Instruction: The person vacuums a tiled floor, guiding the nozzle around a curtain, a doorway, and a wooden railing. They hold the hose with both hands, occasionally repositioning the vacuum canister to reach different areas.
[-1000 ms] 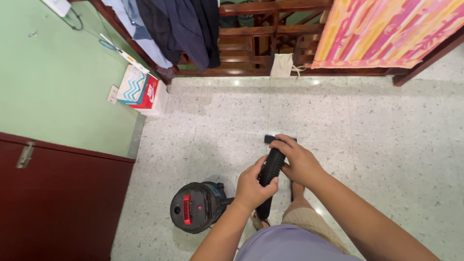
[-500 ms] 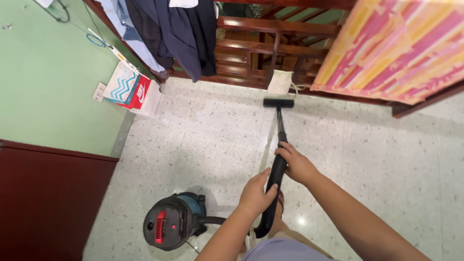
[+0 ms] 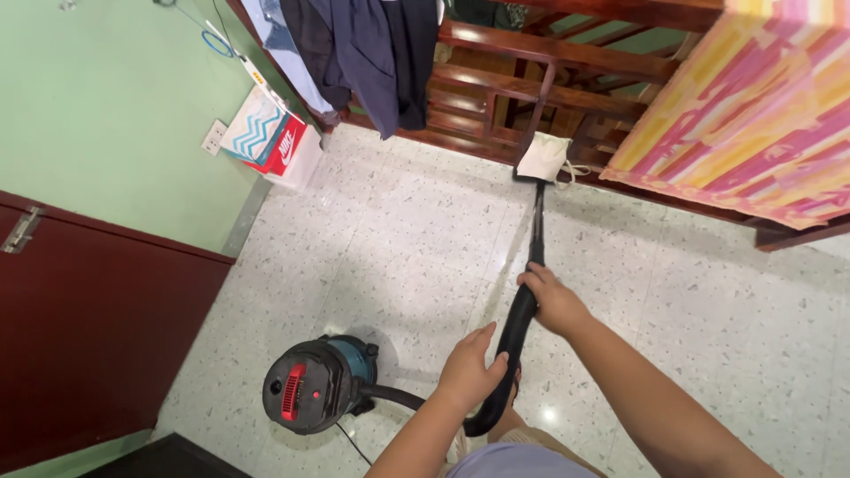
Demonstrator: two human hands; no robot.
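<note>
Around us: speckled pale floor (image 3: pixel 407 257), a green wall (image 3: pixel 115 115) at left with a dark red door (image 3: pixel 88 336) below it; a white wall socket (image 3: pixel 213 137) sits low on that wall.
Near the wall: a cardboard box (image 3: pixel 270 142), red and white with a zigzag-patterned side, leans in the corner.
Ahead: a wooden frame (image 3: pixel 531 80) of slats, dark clothes (image 3: pixel 372 53) hanging over its left end, a pink-and-yellow striped cover (image 3: pixel 753 115) draped at right.
In the way: a small pale cloth bag (image 3: pixel 542 159) lies at the foot of the frame, right at the far tip of our wand; whether they touch we cannot tell.
Vacuum body: a round black canister (image 3: pixel 314 385) with a red panel stands on the floor at lower left, well apart from the frame.
Hose: a black hose (image 3: pixel 398 398) runs from the canister and curves up to the handle.
Wand (image 3: pixel 535 232): long axis runs almost straight away from us, tip toward the frame, handle end nearest our body, sloping down to the floor.
Right hand (image 3: pixel 553 299): fingers wrapped closed around the upper handle where the wand begins.
Left hand (image 3: pixel 469 367): palm on the curved lower handle, fingers loosely spread, not fully closed round it.
</note>
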